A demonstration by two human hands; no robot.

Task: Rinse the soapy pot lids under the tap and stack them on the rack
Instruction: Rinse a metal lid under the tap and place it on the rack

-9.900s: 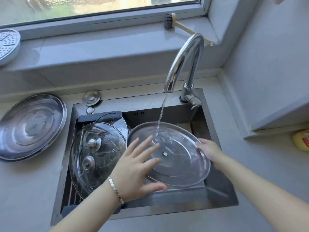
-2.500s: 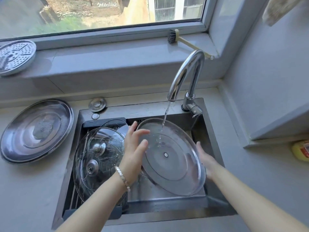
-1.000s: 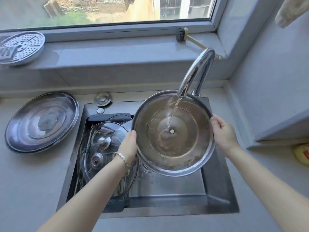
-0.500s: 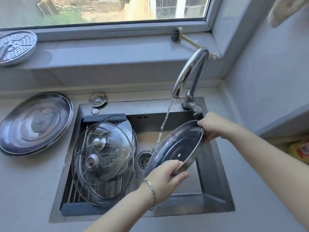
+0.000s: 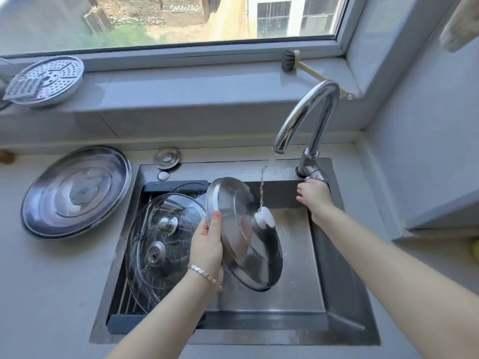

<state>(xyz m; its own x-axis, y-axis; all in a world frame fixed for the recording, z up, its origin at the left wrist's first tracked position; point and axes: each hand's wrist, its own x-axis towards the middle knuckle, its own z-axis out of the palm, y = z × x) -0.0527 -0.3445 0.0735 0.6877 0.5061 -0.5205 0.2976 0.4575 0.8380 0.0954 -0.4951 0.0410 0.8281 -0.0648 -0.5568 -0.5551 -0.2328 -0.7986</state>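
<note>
My left hand (image 5: 208, 244) grips the left rim of a steel pot lid (image 5: 255, 251), held tilted over the sink with its white knob (image 5: 265, 216) up. A thin stream from the tap (image 5: 305, 117) lands on the knob. My right hand (image 5: 314, 196) is at the tap's lever at the spout base, fingers curled against it. Two glass lids (image 5: 160, 244) with metal knobs lie on the rack (image 5: 124, 301) in the sink's left half, beside the steel lid.
A large steel lid (image 5: 75, 191) lies on the counter left of the sink (image 5: 337, 314). A drain plug (image 5: 167, 158) sits behind the sink. A perforated steamer plate (image 5: 48, 79) and a dish brush (image 5: 308, 64) rest on the window sill. A wall stands on the right.
The steel lid has been turned over, knob side up, and is held by my left hand alone. My right hand let go of its rim and moved up to the tap lever. The stream is thinner.
</note>
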